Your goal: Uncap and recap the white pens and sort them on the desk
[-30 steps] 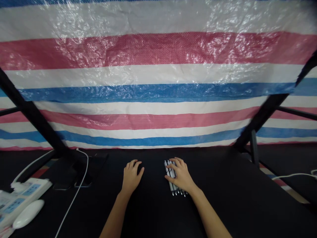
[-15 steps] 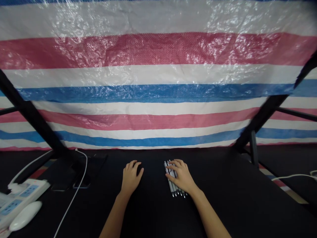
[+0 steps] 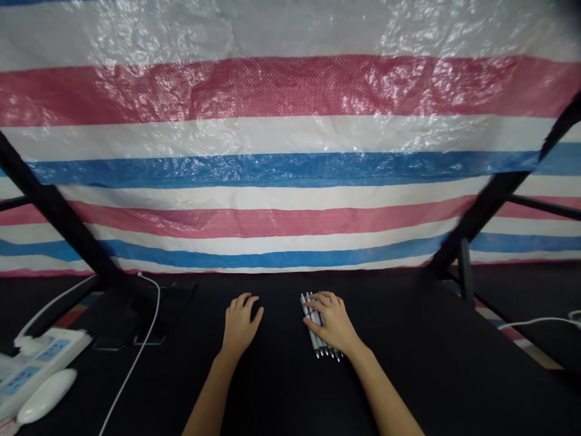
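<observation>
Several white-and-grey pens [image 3: 313, 340] lie side by side on the black tabletop [image 3: 281, 387], their dark-gripped, shiny tips pointing toward me. My right hand [image 3: 334, 322] rests over the row from the right, fingers stretched apart across the barrels, hiding part of the pens. It does not close round them. My left hand [image 3: 240, 325] lies palm down on the table, left of the pens and well apart from them. Its fingers are loosely spread, with nothing in them.
At the left stand a white power strip [image 3: 54, 351] and a white rounded device [image 3: 48, 396]. A white cable [image 3: 144, 348] runs over the table there. Black frame legs [image 3: 472, 218] flank the striped sheet [image 3: 272, 224] behind. Another cable [image 3: 535, 323] lies at the right.
</observation>
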Available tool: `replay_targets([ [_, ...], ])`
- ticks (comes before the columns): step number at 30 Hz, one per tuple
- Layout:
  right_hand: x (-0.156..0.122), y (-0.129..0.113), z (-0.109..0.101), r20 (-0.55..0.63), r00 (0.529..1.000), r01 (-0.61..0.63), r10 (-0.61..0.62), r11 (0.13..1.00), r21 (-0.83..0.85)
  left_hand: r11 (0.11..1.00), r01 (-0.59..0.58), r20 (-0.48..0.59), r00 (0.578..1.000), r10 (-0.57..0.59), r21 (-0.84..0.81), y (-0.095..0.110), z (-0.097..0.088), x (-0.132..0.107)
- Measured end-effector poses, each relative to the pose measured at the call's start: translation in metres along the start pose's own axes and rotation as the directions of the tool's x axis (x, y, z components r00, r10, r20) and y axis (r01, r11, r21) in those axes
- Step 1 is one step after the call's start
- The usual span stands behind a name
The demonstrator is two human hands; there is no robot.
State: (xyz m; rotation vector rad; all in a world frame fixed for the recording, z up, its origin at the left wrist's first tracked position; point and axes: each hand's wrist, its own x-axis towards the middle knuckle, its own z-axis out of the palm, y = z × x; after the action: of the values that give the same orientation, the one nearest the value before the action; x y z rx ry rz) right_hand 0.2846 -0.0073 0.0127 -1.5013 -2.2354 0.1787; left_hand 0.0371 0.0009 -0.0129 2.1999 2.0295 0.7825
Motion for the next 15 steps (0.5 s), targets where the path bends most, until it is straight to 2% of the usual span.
replay_targets([
  [15, 0.0001, -0.0001, 0.0053, -0.024, 0.999, 0.023, -0.024, 0.999, -0.043, 1.0, -0.008, -0.022, 1.0, 0.008, 0.012, -0.0012, 0.0026, 0.0002],
])
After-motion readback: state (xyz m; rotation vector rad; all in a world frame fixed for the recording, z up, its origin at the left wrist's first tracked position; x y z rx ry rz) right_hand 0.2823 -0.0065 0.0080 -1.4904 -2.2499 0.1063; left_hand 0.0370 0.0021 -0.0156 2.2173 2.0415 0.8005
